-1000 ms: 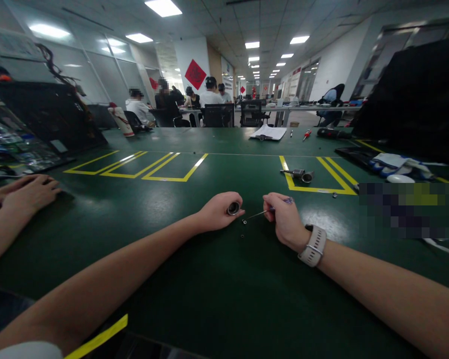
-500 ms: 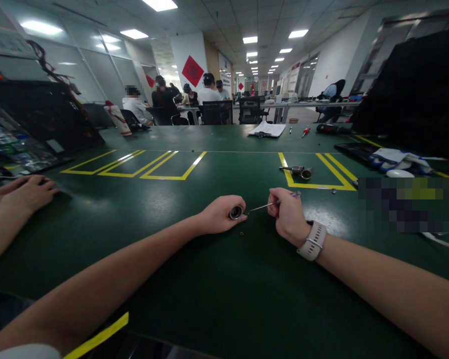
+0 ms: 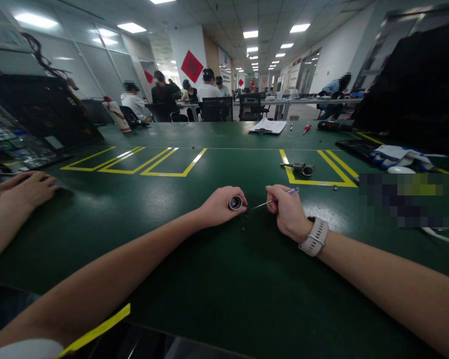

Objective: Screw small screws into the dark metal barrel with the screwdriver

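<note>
My left hand (image 3: 224, 207) is closed around a hollow, round metal part (image 3: 235, 202), its open end facing me. Pinched in my right hand (image 3: 284, 207) is a slim tool with a thin metal shaft (image 3: 262, 204) and a clear purplish handle, which looks like a small screwdriver. The shaft's tip points left, a little short of my left fingertips. On the green table below lie two tiny dark rings, one ring (image 3: 246, 216) close to my left fingers and another ring (image 3: 243, 229) nearer me.
A metal fitting (image 3: 302, 169) lies in a yellow-taped area, with a small metal piece (image 3: 335, 188) by its edge. Farther back are a clipboard (image 3: 268, 125) and a red pen-like tool (image 3: 307, 128). Another person's hands (image 3: 28, 189) rest at the left; gloves (image 3: 401, 156) lie right.
The tool's tip has drawn slightly away from my left hand. A second tiny ring now shows plainly on the table below my left fingers. The view has shifted slightly.
</note>
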A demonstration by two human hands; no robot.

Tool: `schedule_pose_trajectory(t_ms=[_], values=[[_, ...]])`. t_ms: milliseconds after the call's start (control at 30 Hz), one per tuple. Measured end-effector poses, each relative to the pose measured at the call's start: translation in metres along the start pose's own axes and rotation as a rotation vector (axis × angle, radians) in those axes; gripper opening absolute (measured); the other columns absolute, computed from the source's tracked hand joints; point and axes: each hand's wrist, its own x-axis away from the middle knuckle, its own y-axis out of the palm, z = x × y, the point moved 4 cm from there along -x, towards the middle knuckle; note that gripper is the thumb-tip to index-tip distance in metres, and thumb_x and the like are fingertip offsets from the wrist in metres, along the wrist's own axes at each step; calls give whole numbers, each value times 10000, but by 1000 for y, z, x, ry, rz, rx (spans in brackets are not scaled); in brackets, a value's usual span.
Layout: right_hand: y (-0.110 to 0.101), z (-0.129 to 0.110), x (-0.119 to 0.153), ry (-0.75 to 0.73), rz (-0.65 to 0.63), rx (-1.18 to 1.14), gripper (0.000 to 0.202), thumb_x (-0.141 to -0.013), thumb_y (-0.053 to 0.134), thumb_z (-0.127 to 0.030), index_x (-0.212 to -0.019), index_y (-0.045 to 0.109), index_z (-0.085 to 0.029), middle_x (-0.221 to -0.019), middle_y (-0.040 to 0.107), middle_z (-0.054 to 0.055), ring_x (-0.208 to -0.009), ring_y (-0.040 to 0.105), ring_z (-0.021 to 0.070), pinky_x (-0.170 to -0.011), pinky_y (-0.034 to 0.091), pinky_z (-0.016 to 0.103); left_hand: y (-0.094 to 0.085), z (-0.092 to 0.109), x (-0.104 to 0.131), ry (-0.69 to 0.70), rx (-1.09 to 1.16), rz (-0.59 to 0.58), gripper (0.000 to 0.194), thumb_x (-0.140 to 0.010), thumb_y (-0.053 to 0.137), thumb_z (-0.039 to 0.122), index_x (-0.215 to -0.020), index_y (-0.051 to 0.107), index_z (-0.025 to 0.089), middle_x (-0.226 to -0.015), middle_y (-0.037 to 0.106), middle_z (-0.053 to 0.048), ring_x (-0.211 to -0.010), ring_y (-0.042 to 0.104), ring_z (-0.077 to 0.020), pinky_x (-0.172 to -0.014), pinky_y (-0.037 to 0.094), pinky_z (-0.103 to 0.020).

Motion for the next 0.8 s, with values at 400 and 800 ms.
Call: schedule_pose_trajectory(t_ms=[400,800], values=[[1,1,0,19,-5,-47,330,-694,584,-227,-420,405,-185,-345,334,-77,-322,297,51,-372,193,228,7,4,0,40,49,-91,75,-739,595,161,-811,574,154,-784,638,-13,-746,596,-141,-690,453,-270],[8,0,5,90,-269,15,270,-739,612,-382,-588,600,-159,-544,588,-11,-516,538,100,-553,401,242,-26,-12,-3,-232,-203,100,337,-724,598,486,-807,559,162,-777,596,-34,-705,540,-177,-622,394,-295]])
